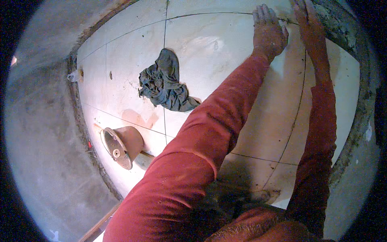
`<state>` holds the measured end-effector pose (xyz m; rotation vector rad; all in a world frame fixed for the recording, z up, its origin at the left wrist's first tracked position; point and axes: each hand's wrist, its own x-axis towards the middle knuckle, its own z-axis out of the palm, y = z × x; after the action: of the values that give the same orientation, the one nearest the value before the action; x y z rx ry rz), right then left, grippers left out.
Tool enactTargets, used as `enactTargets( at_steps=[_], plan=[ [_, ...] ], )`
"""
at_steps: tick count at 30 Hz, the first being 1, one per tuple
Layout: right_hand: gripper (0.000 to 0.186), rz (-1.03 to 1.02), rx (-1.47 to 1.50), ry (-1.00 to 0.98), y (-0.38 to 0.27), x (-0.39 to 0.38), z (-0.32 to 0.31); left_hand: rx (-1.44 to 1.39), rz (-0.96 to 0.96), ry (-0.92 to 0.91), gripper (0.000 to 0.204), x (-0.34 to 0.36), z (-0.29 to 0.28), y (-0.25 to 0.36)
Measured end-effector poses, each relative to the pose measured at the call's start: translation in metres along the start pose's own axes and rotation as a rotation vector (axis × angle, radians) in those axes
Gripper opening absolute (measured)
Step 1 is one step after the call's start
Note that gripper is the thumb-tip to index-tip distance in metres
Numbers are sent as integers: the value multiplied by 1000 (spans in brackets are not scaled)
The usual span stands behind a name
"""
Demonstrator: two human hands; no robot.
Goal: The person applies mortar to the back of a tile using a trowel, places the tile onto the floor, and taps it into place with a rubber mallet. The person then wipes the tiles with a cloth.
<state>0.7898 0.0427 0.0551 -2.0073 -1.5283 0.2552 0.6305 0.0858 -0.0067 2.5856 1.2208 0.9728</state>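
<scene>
My left hand (268,35) lies flat on the pale floor tiles (213,60) near a dark joint line, its fingers stretched out and holding nothing. Just to the right, my right hand (309,25) reaches toward the far edge of the tiling, fingers long and extended, the tips cut off by the picture's upper rim. Nothing shows in its grasp. Both arms are in red sleeves. Left of my left forearm, a crumpled dark grey cloth (166,82) rests on the tiles.
A brown bucket-like container (131,141) lies tipped at the left, with a small round piece at its mouth. A clear plastic bag (73,76) sits by the left wall (40,121). Rough, gritty borders run between the tiles and the grey walls on both sides.
</scene>
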Motion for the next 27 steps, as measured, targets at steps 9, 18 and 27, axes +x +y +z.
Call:
enactTargets(
  at_steps=[9,18,27],
  plan=[
    [37,-502,-375,98,-37,22,-11,-68,-9,-17,70,2,-4,2],
    [49,-246,-204,-241,-67,20,8,-125,23,-116,83,-1,-18,4],
    [50,-396,-73,167,-36,-24,-24,-21,-47,-130,75,0,-3,2]
  ],
)
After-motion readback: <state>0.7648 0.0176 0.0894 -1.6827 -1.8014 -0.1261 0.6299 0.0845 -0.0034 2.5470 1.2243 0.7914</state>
